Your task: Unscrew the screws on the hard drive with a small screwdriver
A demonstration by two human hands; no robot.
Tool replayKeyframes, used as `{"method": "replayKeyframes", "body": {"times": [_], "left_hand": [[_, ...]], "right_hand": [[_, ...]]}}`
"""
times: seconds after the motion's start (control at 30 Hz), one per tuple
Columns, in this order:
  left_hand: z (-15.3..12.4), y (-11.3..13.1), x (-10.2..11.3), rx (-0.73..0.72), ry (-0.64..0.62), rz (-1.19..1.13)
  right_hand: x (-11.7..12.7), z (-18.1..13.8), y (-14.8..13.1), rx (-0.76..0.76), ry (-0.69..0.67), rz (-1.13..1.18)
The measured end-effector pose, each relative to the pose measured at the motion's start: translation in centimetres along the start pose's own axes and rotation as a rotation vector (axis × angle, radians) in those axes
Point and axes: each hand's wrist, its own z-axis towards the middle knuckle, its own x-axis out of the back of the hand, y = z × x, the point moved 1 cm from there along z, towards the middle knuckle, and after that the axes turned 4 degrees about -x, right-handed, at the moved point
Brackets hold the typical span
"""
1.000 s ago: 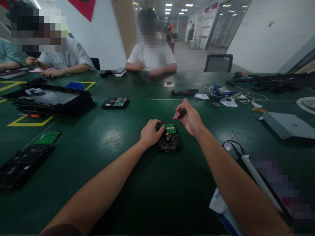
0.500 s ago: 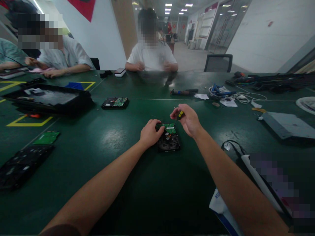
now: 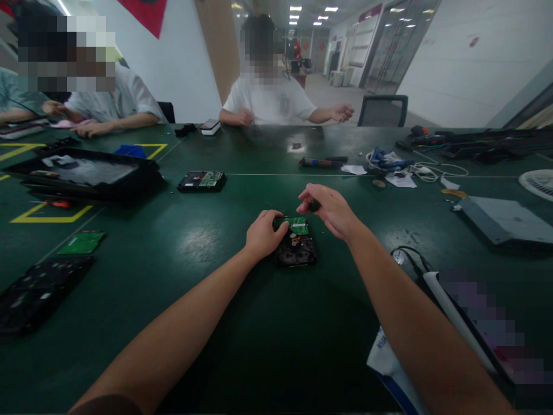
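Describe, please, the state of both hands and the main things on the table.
Left hand: holding the black device.
Right hand: curled around a dark tool.
Dark tool: gripped, mostly hidden.
Black device: flat, green board exposed.
Second black device: flat, partly covered by green circuitry.
Loose green board: flat.
Black tray: open, holding a white scrap.
Gray metal box: flat.
White cable: loosely looped.
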Motion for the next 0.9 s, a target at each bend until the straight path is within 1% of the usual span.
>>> {"method": "replayKeyframes", "body": {"times": [0.13, 0.27, 0.4, 0.63, 0.7, 0.9], "left_hand": [[0.01, -0.05, -0.09, -0.004, 0.004, 0.0], [0.0, -0.11, -0.15, -0.002, 0.002, -0.005], [0.02, -0.22, -0.22, -0.007, 0.006, -0.009], [0.07, -0.29, -0.21, -0.011, 0.001, -0.003], [0.06, -0.22, -0.14, -0.006, -0.006, 0.0], [0.01, -0.05, 0.01, -0.003, -0.006, 0.001]], "right_hand": [[-0.11, 0.11, 0.18, 0.0, 0.037, -0.026], [-0.27, 0.35, 0.51, 0.01, 0.088, 0.045], [-0.29, 0.41, 0.43, -0.015, 0.087, 0.122], [-0.24, 0.5, 0.55, 0.015, 0.144, 0.144], [-0.36, 0.42, 0.57, 0.03, 0.129, 0.147], [-0.64, 0.15, 0.29, 0.046, -0.004, 0.142]]}}
